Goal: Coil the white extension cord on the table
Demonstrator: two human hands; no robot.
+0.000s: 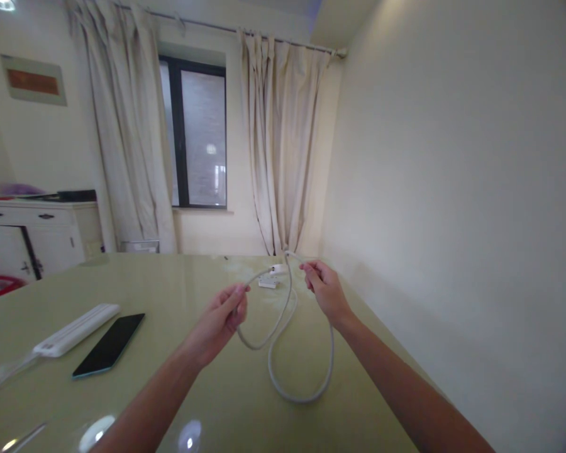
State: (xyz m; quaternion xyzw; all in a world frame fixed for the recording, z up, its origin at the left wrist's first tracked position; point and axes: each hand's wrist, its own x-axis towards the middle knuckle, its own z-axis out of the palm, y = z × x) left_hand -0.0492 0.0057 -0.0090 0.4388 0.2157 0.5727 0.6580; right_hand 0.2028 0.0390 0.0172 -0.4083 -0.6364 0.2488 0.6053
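A white cable point(300, 400) is held up in loops above the glossy table, between my two hands. My left hand point(221, 318) is closed in a pinch on the cable, close to an end with a white connector point(277, 269). My right hand point(324, 289) pinches another stretch of it, to the right and a little higher. One large loop hangs down below my right hand, and a smaller one sags next to my left. Behind the connector, a small white block point(268, 282) shows near the table's far part; its kind is unclear.
On the left of the table point(193, 390) lie a white power strip point(78, 328) and a black phone point(109, 345). A thin pen-like object point(26, 437) is at the lower left. A wall point(462, 189) runs along the right edge. Curtains point(283, 138) hang beyond the far edge.
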